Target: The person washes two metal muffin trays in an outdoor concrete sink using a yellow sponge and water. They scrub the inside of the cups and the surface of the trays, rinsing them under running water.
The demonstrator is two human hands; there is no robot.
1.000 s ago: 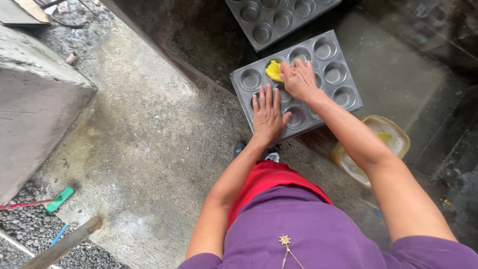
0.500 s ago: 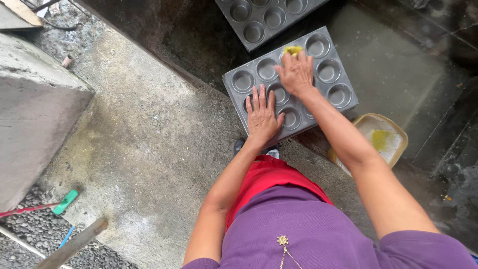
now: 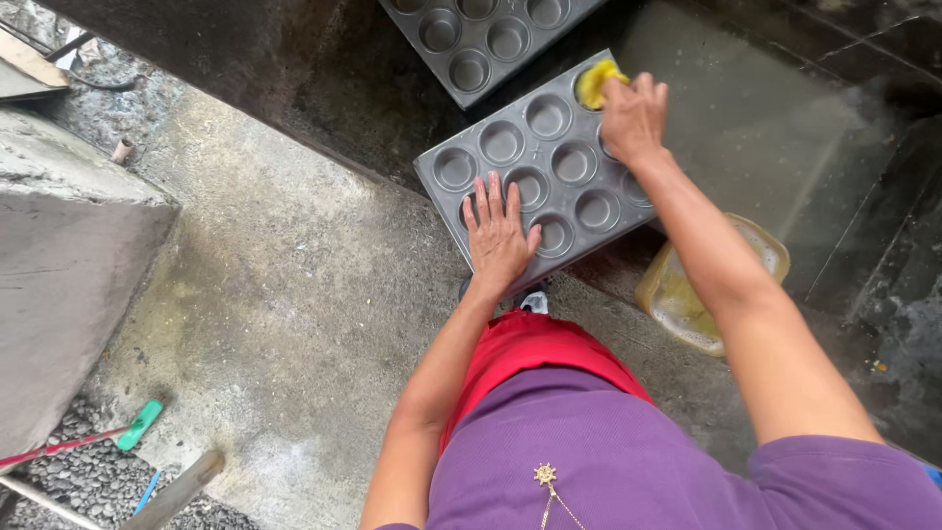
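Observation:
A grey metal muffin tray [image 3: 446, 191] with round cups lies tilted on the wet concrete floor in front of me. My left hand [image 3: 498, 238] rests flat on its near edge, fingers spread, pressing it down. My right hand [image 3: 633, 116] is closed on a yellow sponge [image 3: 595, 82] and holds it in a cup at the tray's far right corner. My arms reach down from a purple top over red shorts.
A second muffin tray [image 3: 481, 39] lies just beyond the first. A shallow yellowish tub [image 3: 672, 299] with liquid sits to the right under my forearm. A concrete block [image 3: 69, 285] stands at left, with gravel, a green-ended tool [image 3: 137, 425] and a stick [image 3: 177, 489] below it.
My right hand has carried the yellow sponge from a cup near the tray's back middle out to the far right corner cup. The left hand stays pressed on the near edge.

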